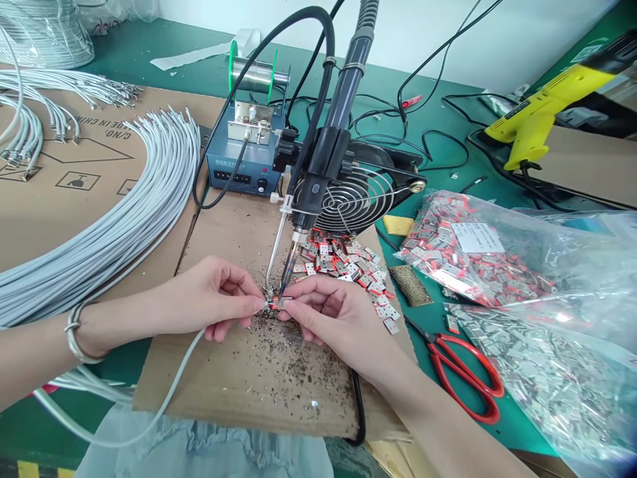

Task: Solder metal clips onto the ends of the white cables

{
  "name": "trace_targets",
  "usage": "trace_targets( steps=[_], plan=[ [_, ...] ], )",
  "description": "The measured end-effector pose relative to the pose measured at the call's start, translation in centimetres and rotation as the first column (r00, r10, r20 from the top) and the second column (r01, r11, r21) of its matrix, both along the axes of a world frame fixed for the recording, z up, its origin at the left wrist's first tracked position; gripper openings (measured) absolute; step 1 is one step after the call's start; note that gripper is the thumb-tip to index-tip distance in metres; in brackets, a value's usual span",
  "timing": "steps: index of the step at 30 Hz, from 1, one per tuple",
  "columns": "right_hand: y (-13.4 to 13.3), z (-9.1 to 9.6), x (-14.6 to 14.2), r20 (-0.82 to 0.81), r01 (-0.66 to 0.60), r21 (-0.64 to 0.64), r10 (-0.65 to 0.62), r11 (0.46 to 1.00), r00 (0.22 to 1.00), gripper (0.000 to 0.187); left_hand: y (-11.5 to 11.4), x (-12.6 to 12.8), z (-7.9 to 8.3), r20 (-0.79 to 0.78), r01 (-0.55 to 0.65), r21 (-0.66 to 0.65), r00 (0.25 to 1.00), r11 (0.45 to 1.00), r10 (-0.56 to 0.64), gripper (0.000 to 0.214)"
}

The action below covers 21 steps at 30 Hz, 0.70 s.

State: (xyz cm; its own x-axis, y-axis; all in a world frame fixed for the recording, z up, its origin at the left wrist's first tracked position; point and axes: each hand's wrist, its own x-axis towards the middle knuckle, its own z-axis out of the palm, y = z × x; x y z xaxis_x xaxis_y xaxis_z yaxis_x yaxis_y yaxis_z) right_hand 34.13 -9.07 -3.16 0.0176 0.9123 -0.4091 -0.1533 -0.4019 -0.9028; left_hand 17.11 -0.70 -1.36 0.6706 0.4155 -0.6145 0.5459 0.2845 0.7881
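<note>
My left hand pinches the end of a white cable, whose length loops down below the wrist. Facing it, my right hand grips a small USB connector with an orange-red insert between thumb and forefinger. Cable end and connector meet under the tip of a clamped soldering iron. A thin metal solder feed tube comes down beside the tip. Fingers partly hide the joint, so I cannot tell whether the tip touches it. Many loose USB connectors lie just beyond my right hand.
Bundled white cables cover the left side. Behind stand a blue solder feeder with a solder spool and a fan. To the right are red-handled scissors, a brown sponge, bagged connectors and a yellow heat gun.
</note>
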Motion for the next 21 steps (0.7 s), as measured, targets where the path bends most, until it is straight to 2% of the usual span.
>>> trace_targets(
  steps=[21],
  plan=[
    [-0.27, -0.19, 0.37, -0.027, -0.003, 0.028, 0.004, 1.0, 1.0, 0.015, -0.04, 0.0, 0.14, 0.031, 0.001, -0.02, 1.0, 1.0, -0.001, 0.014]
  ],
)
